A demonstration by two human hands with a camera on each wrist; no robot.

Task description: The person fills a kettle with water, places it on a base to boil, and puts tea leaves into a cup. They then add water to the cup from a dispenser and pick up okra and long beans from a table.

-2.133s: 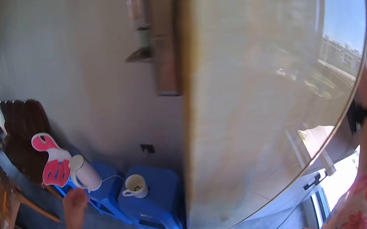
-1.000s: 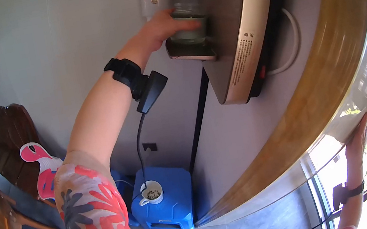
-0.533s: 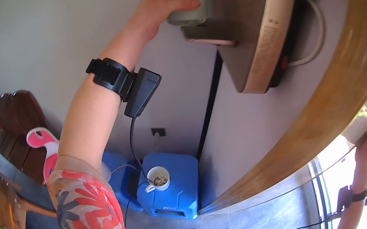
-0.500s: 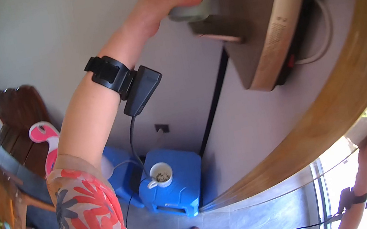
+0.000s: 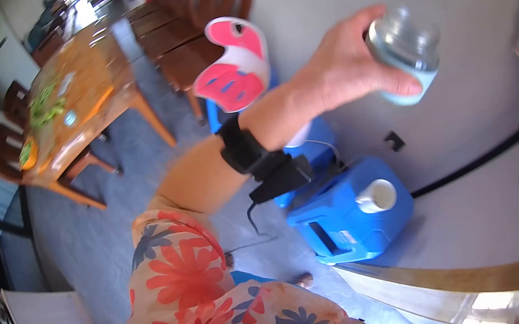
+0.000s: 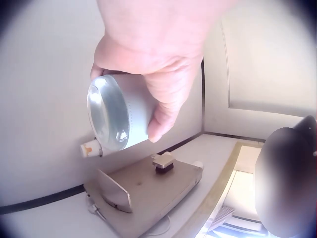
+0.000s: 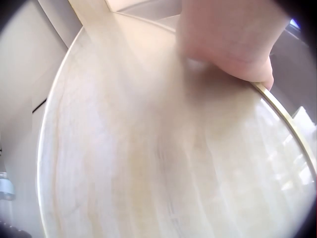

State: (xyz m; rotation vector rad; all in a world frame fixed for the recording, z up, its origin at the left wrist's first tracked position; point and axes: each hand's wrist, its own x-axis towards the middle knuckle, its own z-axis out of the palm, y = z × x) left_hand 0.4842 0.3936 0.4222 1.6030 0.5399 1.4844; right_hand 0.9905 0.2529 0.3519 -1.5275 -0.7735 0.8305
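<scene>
My left hand (image 5: 353, 65) grips a glass bottle (image 5: 402, 43) with a pale blue-green lower part, raised in front of the wall. In the left wrist view the thumb lies along one side of the bottle (image 6: 116, 111), whose clear round base faces the camera. Below it is a wall-mounted drink dispenser (image 6: 148, 193) with a small drip tray. My right hand (image 7: 228, 39) holds the edge of a glossy, cream-streaked door panel (image 7: 138, 134); one fingertip shows at the rim and the other fingers are hidden. The head view does not include this hand.
A white mug (image 5: 382, 194) stands on a blue plastic stool (image 5: 352, 215) below the left arm. A pink-and-white flamingo-shaped board (image 5: 234, 76) is behind. A wooden table (image 5: 84, 75) with greens on it and dark chairs (image 5: 181, 30) stand farther off.
My left hand has taken the bottle off the dispenser's tray and carried it away from the dispenser. The head view has swung left toward the table, and the right hand has left that view.
</scene>
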